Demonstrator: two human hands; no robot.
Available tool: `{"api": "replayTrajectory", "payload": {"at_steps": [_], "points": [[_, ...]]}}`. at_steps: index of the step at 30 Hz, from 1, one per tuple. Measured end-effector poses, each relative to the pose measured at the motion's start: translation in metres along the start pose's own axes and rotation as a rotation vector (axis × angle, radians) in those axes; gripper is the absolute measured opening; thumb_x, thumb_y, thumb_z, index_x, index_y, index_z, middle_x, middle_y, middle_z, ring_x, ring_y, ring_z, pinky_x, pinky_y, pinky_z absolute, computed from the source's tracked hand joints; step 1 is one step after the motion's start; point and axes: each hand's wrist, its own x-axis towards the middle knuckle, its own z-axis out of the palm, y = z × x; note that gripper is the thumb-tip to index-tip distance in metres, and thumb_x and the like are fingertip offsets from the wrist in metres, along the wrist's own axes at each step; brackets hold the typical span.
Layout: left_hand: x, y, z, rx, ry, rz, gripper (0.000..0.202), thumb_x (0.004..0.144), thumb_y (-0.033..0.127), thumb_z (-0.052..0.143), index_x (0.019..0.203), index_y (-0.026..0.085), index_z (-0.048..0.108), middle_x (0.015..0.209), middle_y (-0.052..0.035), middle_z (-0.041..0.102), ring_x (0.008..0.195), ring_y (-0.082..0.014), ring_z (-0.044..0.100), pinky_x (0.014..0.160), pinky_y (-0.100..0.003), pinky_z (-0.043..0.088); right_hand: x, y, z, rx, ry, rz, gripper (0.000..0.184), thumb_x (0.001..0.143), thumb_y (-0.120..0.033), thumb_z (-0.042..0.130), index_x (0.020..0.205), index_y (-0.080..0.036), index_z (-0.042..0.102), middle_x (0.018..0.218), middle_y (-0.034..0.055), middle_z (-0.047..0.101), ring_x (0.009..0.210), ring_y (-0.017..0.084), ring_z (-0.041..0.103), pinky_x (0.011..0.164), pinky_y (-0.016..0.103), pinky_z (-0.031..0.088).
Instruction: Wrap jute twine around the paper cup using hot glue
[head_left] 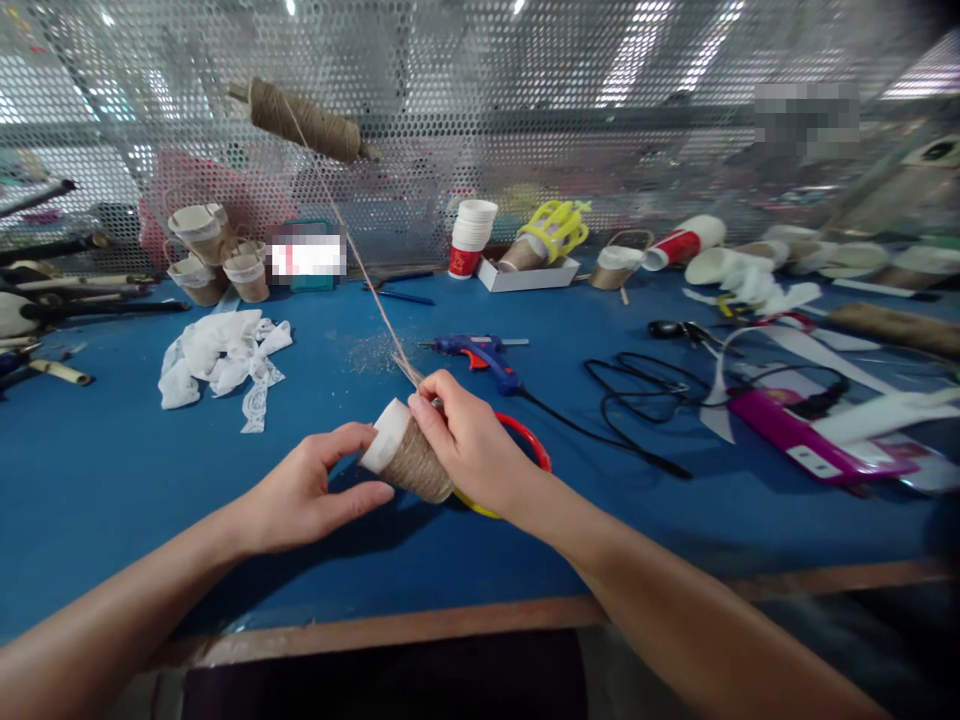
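Two hands [390, 470], twine-wrapped cup [409, 455] tilted, rim up-left

Blue table [112, 470] with glue gun [484, 355]
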Motion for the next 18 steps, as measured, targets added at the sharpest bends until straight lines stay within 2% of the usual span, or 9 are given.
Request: {"api": "replayTrajectory", "payload": {"at_steps": [4, 8, 18], "points": [[0.0012, -0.0012, 0.0054, -0.032, 0.069, -0.103, 0.021, 0.077, 0.031, 0.054, 0.087, 0.013, 0.057, 0.079, -0.0028, 0.058, 0.074, -0.0162, 0.052, 0.069, -0.026, 0.042, -0.0024, -0.0032, 0.0049, -0.049, 0.010, -0.004, 0.016, 0.087, -0.029, 0.034, 0.075, -0.020, 0.038, 0.067, 0.0003, 0.048, 0.057, 0.012, 0.045, 0.054, 0.026, 0.035], [0.0025, -0.0029, 0.0088, -0.071, 0.109, -0.119, 0.022, 0.078, 0.033, 0.051, 0.080, 0.011, 0.057, 0.068, -0.0003, 0.053, 0.064, -0.0128, 0.046, 0.060, -0.023, 0.039, -0.0036, -0.0053, 0.0072, -0.072, 0.026, -0.016, 0.017, 0.087, -0.028, 0.034, 0.073, -0.020, 0.037, 0.067, 0.0006, 0.047, 0.058, 0.012, 0.044, 0.055, 0.026, 0.035], [0.0031, -0.0014, 0.0074, -0.214, 0.060, -0.155, 0.023, 0.077, 0.033, 0.052, 0.082, 0.011, 0.057, 0.077, -0.0034, 0.057, 0.071, -0.0158, 0.050, 0.067, -0.027, 0.041, -0.0040, -0.0026, 0.0092, -0.124, 0.082, -0.073, 0.015, 0.087, -0.026, 0.034, 0.074, -0.019, 0.038, 0.071, 0.0023, 0.049, 0.060, 0.012, 0.045, 0.057, 0.026, 0.037]]}}
